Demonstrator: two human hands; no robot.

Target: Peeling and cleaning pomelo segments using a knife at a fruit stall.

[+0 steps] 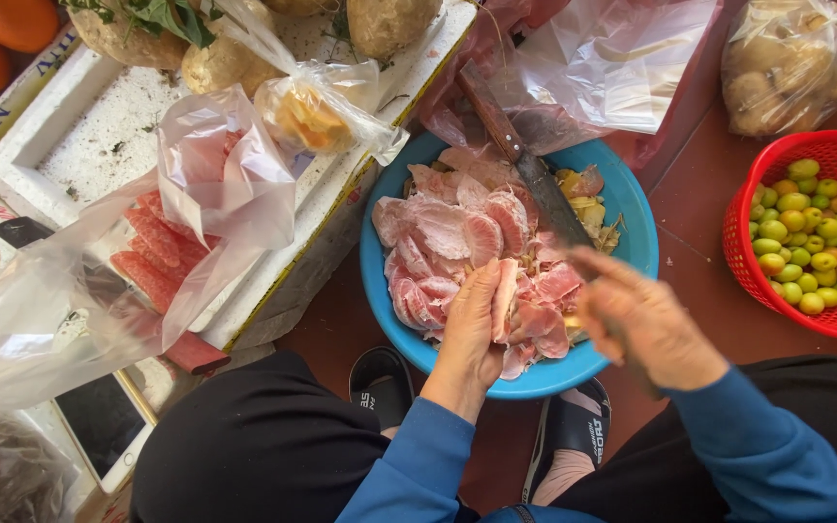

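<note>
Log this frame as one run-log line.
left hand: holds pink fruit segment | right hand: at segment, blurred | blue basin: pink peels, knife across | red basket: right

A single head-worn camera looks steeply down from above a seated person's lap, close over the blue basin (632, 208) on the floor between their feet. The white foam box (79, 136) fills the far left, the red basket (830, 155) the right edge; knees and blue sleeves crowd the near edge

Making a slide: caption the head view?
Left hand holds a pink pomelo segment over a blue basin of peelings.
</note>
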